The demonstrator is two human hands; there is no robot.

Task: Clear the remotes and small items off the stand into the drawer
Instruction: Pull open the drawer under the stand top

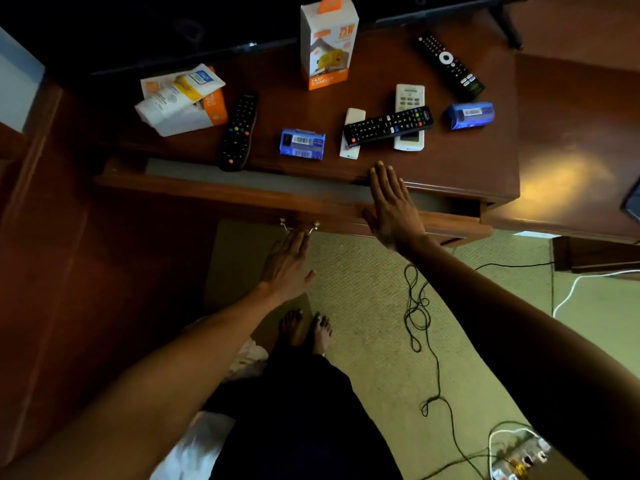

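The dark wooden stand (467, 168) carries several remotes: a black remote (239, 130) hanging over the front edge at left, a black remote (389, 125) lying across a white remote (409, 116) and a slim white remote (353, 133), and a black remote (450, 65) at the back right. Two small blue boxes (302, 144) (470, 114) lie among them. The drawer (242, 178) below is partly pulled out, its grey floor bare. My left hand (285, 268) is flat, fingertips at the drawer handle (299, 227). My right hand (393, 206) hovers flat over the drawer's front, holding nothing.
A tall orange-and-white charger box (327, 43) stands at the back middle, and opened orange-white packaging (181, 100) lies at the left. A TV base runs along the back. Black cable (420, 323), a white cable and a power strip (519, 459) lie on the carpet by my bare feet.
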